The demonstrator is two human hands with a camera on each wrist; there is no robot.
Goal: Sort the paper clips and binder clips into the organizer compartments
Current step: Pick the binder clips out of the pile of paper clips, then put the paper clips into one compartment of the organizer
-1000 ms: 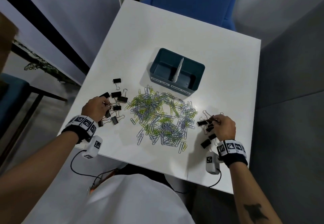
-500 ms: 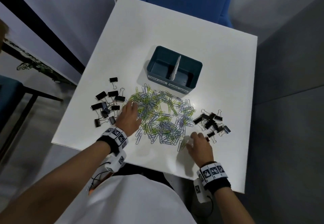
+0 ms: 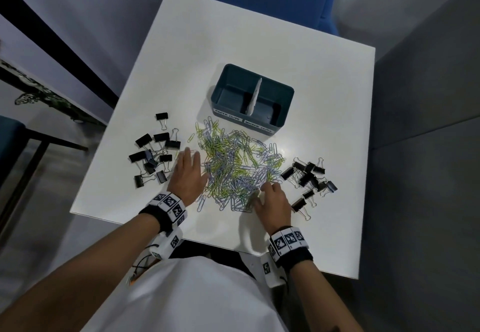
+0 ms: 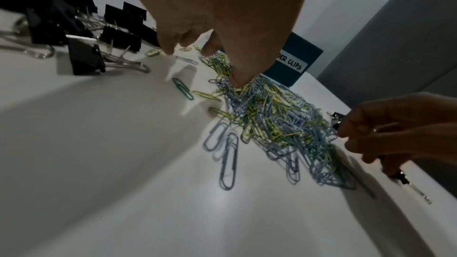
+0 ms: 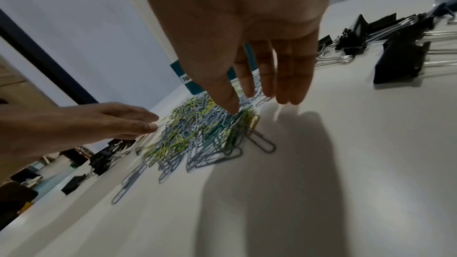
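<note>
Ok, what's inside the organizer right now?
Both compartments of the organizer look empty either side of the white divider; the near wall hides a strip of floor behind the labels.

Paper clip heap (image 3: 237, 165) fronts organizer (image 3: 283, 97); binder clips (image 3: 153, 155) flank; far tabletop (image 3: 259, 35) free.

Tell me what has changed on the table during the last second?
The left hand left the left binder clips and the right hand left the right binder clips; both moved inward to the paper clip pile, open. The organizer stayed in place, holding no clips.
</note>
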